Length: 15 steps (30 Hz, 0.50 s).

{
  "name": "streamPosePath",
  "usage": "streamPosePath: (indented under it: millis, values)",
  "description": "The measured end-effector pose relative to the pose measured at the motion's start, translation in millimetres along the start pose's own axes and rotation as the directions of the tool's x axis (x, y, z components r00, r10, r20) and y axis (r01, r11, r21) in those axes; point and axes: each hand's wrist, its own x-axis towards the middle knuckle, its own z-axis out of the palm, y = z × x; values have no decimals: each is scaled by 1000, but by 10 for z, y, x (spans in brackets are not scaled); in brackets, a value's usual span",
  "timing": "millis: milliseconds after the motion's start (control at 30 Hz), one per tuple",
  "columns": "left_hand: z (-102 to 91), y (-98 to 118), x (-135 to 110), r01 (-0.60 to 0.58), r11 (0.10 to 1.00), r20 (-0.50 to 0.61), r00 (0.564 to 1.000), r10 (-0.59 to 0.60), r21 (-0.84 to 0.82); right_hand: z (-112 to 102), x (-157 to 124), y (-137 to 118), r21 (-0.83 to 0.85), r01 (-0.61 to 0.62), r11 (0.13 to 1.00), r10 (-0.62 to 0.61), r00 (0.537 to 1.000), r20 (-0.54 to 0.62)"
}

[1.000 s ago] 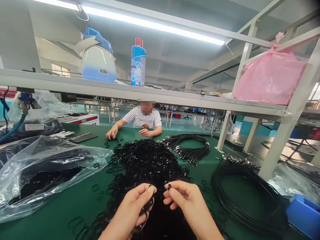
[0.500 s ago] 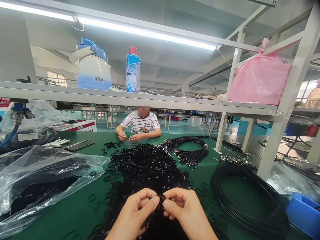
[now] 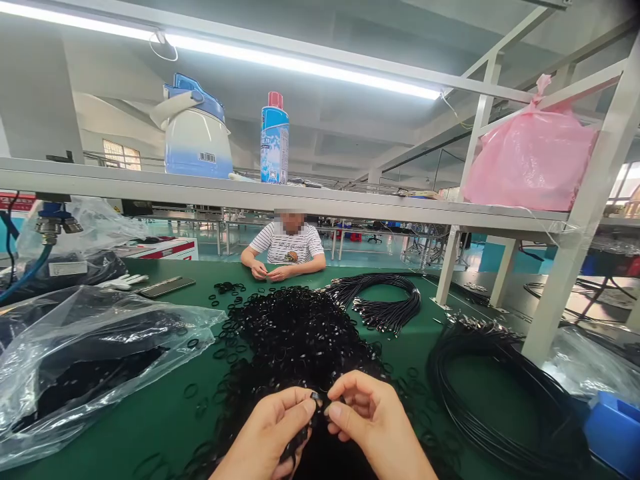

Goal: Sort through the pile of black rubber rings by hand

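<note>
at the left, a clear plastic bag [image 3: 197, 325] lies slack on the green table [image 3: 125, 417] with dark contents inside; a sleeve brushing its loose edge could drag it over the stray rings [image 3: 191, 390] just to its right, and those could slide away. on the far side, a co-worker's hands [image 3: 270, 272] meet near the heap's far edge, so a knock from there could spread the rings.

near the middle, the left hand [image 3: 275, 427] pinches a black band [image 3: 316, 397] between thumb and forefinger, with more dark bands tucked under its curled fingers; if that curl loosens, they could drop into the black heap [image 3: 303, 327] beyond and be lost among its like. the band sits over the heap's near part, so a weak pinch could lose it the same way.

the right hand [image 3: 373, 423] is just right of it, thumb and forefinger narrowly parted; whether they hold anything i cannot tell. farther right, a wide sweep of that arm could snag the near cable coil [image 3: 453, 407].
</note>
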Motion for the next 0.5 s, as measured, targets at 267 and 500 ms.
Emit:
streamPosePath:
  millis: [267, 500]
  values:
    - [7, -26, -6, 9, 1000, -55, 998, -10, -18, -17, 17, 43, 161, -17, 987, 10, 999, 45]
    - [-79, -12, -11, -124, 961, -235, 955, 184, 247, -30, 39, 72, 67, -20, 998, 25, 997, -77]
